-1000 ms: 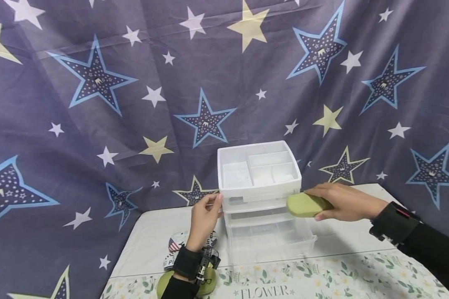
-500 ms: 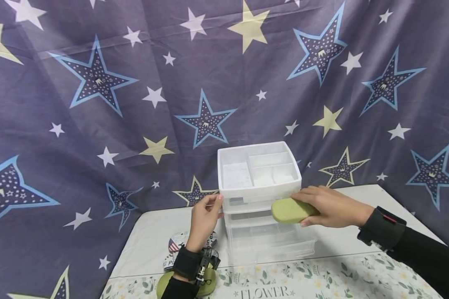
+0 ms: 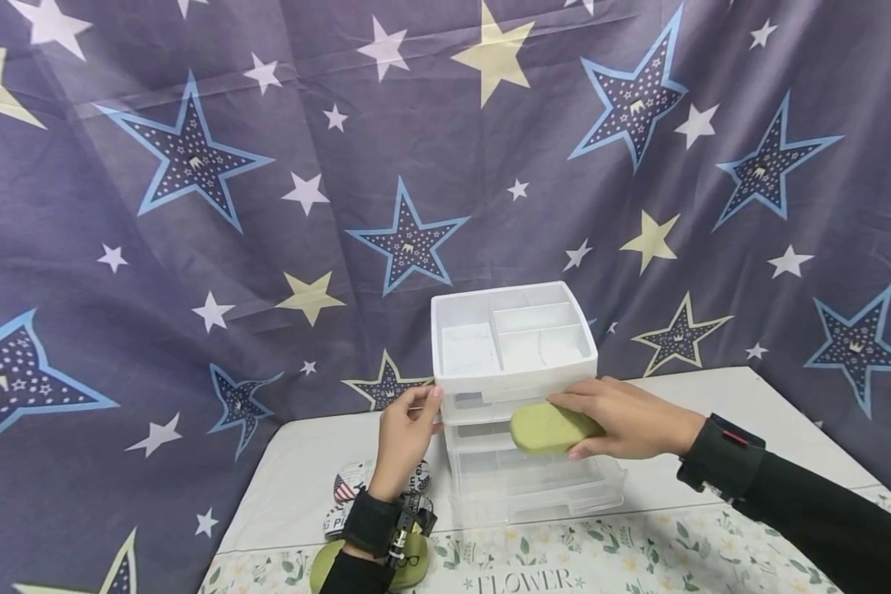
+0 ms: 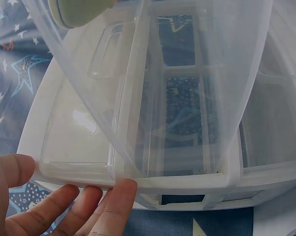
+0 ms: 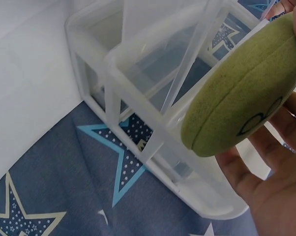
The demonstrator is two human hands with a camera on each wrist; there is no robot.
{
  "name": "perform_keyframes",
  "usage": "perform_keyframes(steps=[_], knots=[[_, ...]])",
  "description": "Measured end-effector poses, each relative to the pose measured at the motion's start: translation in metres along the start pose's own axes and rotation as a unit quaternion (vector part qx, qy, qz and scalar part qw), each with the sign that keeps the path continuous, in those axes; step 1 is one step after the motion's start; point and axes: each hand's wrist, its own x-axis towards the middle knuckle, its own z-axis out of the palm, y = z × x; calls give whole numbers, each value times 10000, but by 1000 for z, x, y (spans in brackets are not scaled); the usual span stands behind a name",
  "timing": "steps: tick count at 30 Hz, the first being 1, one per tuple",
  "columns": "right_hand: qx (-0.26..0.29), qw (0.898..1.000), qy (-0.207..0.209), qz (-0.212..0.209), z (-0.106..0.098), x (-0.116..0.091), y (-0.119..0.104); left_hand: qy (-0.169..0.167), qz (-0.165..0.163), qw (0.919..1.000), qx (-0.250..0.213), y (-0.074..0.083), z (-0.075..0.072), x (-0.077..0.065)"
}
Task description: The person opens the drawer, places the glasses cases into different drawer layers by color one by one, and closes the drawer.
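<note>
My right hand (image 3: pixel 618 418) grips a green glasses case (image 3: pixel 551 427), its thumb below and fingers on top. The case is in front of the white drawer unit (image 3: pixel 516 384), level with the gap under the top drawer. In the right wrist view a dark glasses drawing marks the case (image 5: pixel 241 91). A lower clear drawer (image 3: pixel 538 487) is pulled out. My left hand (image 3: pixel 406 425) touches the unit's left side near the top drawer. In the left wrist view its fingertips rest against the white frame edge (image 4: pixel 187 183), and the case's end hangs at the top.
A second green glasses case (image 3: pixel 413 561) lies under the left forearm. Behind it sit patterned black-and-white items (image 3: pixel 349 487), partly hidden by the wrist. The unit's top tray (image 3: pixel 468 342) has several compartments. A star-printed curtain (image 3: pixel 267 247) hangs behind the white table (image 3: pixel 304 454).
My right hand has carried the green glasses case left and slightly down, from the unit's right edge to the middle of its front. The left hand has stayed on the unit's side.
</note>
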Motion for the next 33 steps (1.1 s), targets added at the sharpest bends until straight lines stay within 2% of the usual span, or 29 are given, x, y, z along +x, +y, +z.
perform_keyframes(steps=[10, 18, 24, 27, 33], knots=[[116, 9999, 16, -107, 9, 14, -7, 1, -16, 10000, 7, -1, 0, 0], [112, 9979, 16, -640, 18, 21, -7, -30, -8, 10000, -25, -1, 0, 1], [-4, 9969, -64, -786, 25, 28, -10, -54, 16, 10000, -74, -1, 0, 0], [-29, 9972, -159, -730, 29, 29, -13, -62, 9, 9999, -124, -2, 0, 0], [89, 9987, -373, -346, 36, 27, -19, -50, 38, 9999, -143, -2, 0, -1]])
